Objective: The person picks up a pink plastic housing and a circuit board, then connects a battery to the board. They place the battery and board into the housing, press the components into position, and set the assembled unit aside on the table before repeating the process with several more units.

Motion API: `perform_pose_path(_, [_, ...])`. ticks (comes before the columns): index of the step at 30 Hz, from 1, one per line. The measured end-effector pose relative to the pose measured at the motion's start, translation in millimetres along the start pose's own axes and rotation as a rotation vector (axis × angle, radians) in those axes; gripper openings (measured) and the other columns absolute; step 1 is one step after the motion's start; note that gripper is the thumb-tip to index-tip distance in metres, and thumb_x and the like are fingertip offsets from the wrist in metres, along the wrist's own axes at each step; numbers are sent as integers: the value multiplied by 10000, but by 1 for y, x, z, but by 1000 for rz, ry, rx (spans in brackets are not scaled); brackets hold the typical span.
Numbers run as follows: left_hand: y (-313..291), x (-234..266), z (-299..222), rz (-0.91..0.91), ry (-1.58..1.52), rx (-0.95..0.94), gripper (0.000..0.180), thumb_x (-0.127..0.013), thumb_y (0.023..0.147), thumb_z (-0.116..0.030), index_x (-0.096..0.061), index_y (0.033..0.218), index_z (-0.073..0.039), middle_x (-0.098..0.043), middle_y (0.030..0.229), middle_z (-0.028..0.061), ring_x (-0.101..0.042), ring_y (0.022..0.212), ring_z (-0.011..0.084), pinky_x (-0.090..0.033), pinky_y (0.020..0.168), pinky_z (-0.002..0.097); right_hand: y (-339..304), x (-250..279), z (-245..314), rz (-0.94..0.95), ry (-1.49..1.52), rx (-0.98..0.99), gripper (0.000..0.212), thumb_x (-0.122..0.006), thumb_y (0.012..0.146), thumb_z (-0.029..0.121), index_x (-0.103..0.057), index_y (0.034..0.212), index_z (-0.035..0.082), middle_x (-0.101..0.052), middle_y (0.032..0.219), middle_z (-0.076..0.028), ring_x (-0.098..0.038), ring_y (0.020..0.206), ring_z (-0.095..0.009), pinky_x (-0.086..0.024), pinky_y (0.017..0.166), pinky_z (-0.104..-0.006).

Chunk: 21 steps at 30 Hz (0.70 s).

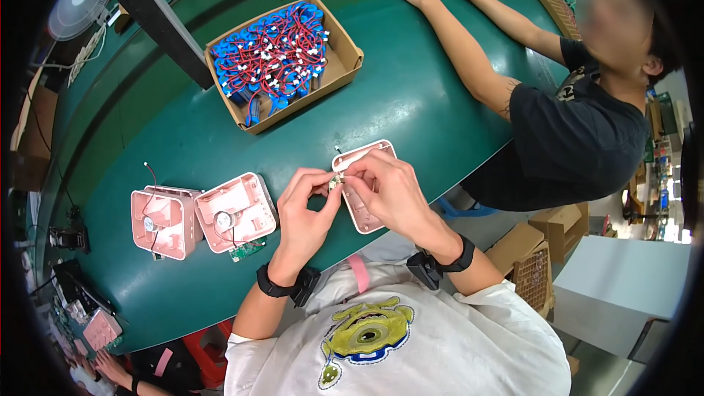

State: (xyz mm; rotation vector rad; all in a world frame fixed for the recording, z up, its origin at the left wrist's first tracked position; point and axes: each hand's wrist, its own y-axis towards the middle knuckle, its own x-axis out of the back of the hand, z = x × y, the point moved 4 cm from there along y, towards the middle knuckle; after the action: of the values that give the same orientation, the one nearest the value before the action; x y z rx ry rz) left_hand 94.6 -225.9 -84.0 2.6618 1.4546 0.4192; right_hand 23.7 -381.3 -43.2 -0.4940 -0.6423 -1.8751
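green part (334, 183), small, likely circuit board, sat at left edge of pink shell (364, 218); left hand (304, 200) and right hand (390, 189) pinched it, fingers narrow. seemed light, stiff, fragile; best held by rim. beyond, cardboard box (342, 67) held blue cells (254, 108).

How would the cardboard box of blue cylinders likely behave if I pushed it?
The cardboard box would probably feel heavy for its size, since blue cylinders fill most of it. Being cardboard, it may flex slightly. The thin red wires look floppy and tangled, so they could snag.
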Motion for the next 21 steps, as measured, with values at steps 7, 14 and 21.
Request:
perform_pose_path(7, [1,0,-6,-8,34,-33,219,-772,906,65,-696,1111,65,-673,1086,109,-673,940,148,-573,830,260,0,2,6,-9,5,12,99,-778,884,31,-730,948,-28,-683,842,-100,-672,646,-203,-543,619,-347])
perform_pose_path(14, [-1,-1,-9,-70,108,-121,215,-796,872,46,-712,1069,43,-690,1026,123,-701,839,192,-583,755,299,-4,-2,5,-2,36,24,97,-773,891,37,-728,950,-26,-681,829,-109,-675,650,-211,-546,627,-352])
perform_pose_path(21, [-2,-1,-6,2,21,-42,212,-772,918,56,-693,1114,68,-670,1115,112,-677,969,157,-579,852,269,-4,1,0,7,48,-19,89,-753,909,43,-715,954,-24,-685,856,-132,-689,685,-259,-552,641,-377])
